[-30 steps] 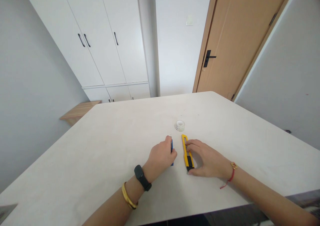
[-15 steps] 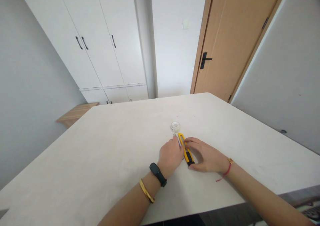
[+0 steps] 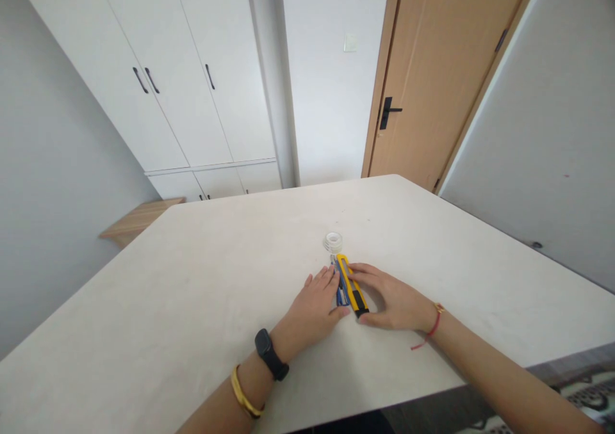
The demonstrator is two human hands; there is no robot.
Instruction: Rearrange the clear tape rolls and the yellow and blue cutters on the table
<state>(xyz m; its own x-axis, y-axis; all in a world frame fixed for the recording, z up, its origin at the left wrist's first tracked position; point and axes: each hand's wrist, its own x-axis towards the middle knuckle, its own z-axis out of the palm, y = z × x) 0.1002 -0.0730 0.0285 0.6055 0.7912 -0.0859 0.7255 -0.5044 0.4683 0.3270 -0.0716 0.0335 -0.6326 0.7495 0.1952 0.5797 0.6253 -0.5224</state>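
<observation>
A yellow utility knife [image 3: 352, 283] with a black end lies on the white table [image 3: 192, 306], slanting toward me. My right hand [image 3: 396, 296] curves along its right side, fingertips on its edge and thumb at the black end. Close against the knife's left side lies a slim blue-and-silver tool [image 3: 342, 296], whose exact kind I cannot make out. My left hand [image 3: 312, 303] holds that tool, fingers along its left side and thumb by its near end, partly hiding it. Just beyond both tools sits a roll of clear tape [image 3: 333, 242].
White cabinets [image 3: 206, 114] with black handles stand past the far table edge, next to a wooden door [image 3: 432, 69] on the right. A wooden ledge [image 3: 139, 223] shows at the left. Patterned fabric [image 3: 576, 395] is below the table at lower right.
My left hand has shifted left and opened out its fingers, uncovering more of the blue-and-silver tool. My right hand stays on the knife. The whole view has shifted slightly.
</observation>
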